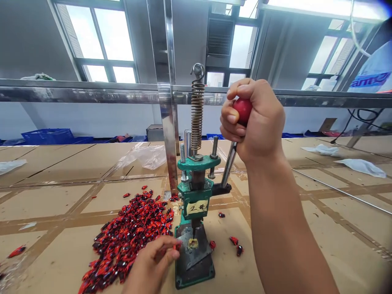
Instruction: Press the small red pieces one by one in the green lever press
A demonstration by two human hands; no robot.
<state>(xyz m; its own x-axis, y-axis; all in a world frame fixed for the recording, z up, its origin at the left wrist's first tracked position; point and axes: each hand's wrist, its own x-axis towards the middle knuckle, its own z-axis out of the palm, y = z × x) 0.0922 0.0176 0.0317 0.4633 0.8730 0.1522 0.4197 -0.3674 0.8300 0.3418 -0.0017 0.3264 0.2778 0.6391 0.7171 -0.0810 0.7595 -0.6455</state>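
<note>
- Clasps a red knob (244,111) with the right hand (263,114), in a closed grip with fingers curled round it.
- Has a metal lever (229,165) slanting down from that knob to the right side of a green press (199,164).
- Holds the left hand (153,261) low, near the left edge of a dark metal plate (197,258), set askew on the base (196,281) of the press.
- Has thumb and forefinger of the left grip close together, with a small red part (175,247) at the tips; cannot tell whether pinched or only touched.
- Has a yellowish nest (192,243) on the metal plate, right under a thin dark punch (194,230); cannot tell whether touching.
- Shows an upright coiled spring (197,116) atop the press, and a label (197,207) marked "2 #" on the front.
- Has a heap of red-and-black parts (131,237) on the cardboard-covered surface (61,208), left of the press.
- Shows a few loose parts (234,241) right of the press, and a lone part (16,251) at far left.
- Faces a metal rail (92,94), with a blue crate (47,136) beyond the surface.
</note>
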